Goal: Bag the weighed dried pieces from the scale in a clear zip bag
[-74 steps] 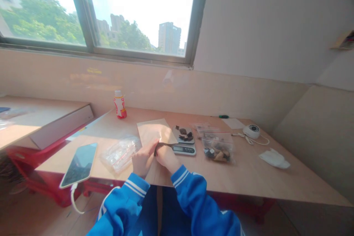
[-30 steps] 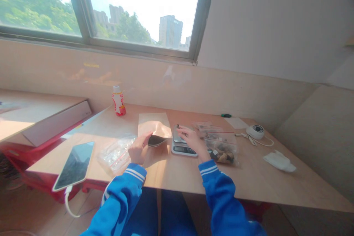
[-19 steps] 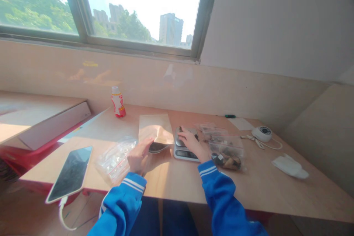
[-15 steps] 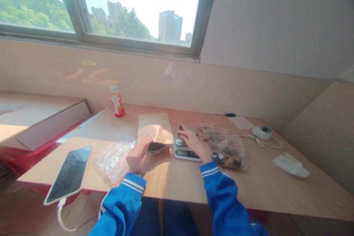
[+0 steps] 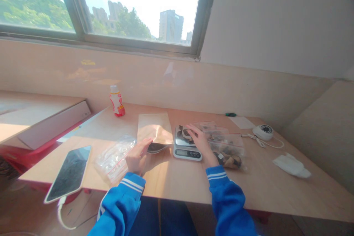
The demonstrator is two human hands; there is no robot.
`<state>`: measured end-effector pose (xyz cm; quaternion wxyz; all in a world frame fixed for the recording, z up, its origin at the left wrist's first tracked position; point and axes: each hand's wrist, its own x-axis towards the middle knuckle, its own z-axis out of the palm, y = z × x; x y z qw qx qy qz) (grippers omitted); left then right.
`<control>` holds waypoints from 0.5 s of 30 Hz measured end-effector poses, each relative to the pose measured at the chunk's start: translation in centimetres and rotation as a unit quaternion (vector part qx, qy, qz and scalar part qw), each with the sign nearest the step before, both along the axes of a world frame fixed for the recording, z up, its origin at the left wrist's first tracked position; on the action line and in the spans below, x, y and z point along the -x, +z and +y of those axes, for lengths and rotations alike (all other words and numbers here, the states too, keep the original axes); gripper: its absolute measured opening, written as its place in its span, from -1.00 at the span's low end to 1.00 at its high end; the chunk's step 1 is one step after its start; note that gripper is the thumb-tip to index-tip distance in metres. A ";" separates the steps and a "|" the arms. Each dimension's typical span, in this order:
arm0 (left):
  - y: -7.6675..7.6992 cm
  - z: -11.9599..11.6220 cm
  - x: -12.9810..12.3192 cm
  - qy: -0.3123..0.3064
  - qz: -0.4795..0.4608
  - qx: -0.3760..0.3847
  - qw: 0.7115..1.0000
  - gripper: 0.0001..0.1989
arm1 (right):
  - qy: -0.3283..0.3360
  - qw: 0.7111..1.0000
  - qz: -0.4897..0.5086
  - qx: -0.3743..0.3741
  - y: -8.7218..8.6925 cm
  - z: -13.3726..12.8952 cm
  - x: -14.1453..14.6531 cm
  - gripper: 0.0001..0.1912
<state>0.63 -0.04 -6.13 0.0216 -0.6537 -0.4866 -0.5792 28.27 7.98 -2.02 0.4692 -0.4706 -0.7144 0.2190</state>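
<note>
On the table my left hand (image 5: 138, 156) is closed at the left edge of a tan paper bag (image 5: 155, 127), whose dark mouth gapes toward me. Right of the bag is a small white digital scale (image 5: 187, 155) with a display along its front. Dark, curled dried pieces (image 5: 183, 134), their exact kind unclear, lie on its metal plate. My right hand (image 5: 199, 141) is over the plate's right side, fingers apart and reaching left beside the pieces. Nothing shows in its grasp.
Clear zip bags (image 5: 114, 160) lie left of my left hand. A zip bag of brown pieces (image 5: 229, 158) lies right of the scale. Farther out are a phone (image 5: 69, 175) on a cable, a drink bottle (image 5: 117, 103), a small white fan-like device (image 5: 262, 132) and a white bundle (image 5: 291, 165).
My right hand has shifted right across the scale, uncovering more dark pieces on the plate. My left hand stays at the paper bag.
</note>
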 end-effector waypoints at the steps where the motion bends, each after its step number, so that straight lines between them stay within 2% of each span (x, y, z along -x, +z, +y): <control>1: 0.0 0.0 0.1 0.000 0.003 0.001 1.000 -0.71 | -0.013 1.000 0.004 -0.009 -0.2 0.2 -0.2 -0.64; 5: -0.1 0.1 0.4 -0.015 0.027 0.011 0.999 -0.68 | -0.098 0.994 0.011 -0.050 -0.9 1.8 -1.2 -0.63; 7: -0.2 0.1 0.5 -0.016 0.028 0.016 0.999 -0.68 | -0.119 0.992 -0.007 -0.042 -1.2 2.9 -1.7 -0.63; 10: -0.4 0.2 0.5 -0.001 0.012 0.022 1.000 -0.70 | -0.114 0.993 -0.039 -0.014 -1.9 4.3 -2.0 -0.67; 15: -0.2 0.1 0.4 -0.017 0.020 0.021 0.999 -0.70 | -0.093 0.994 -0.055 0.007 -2.9 5.1 -2.1 -0.71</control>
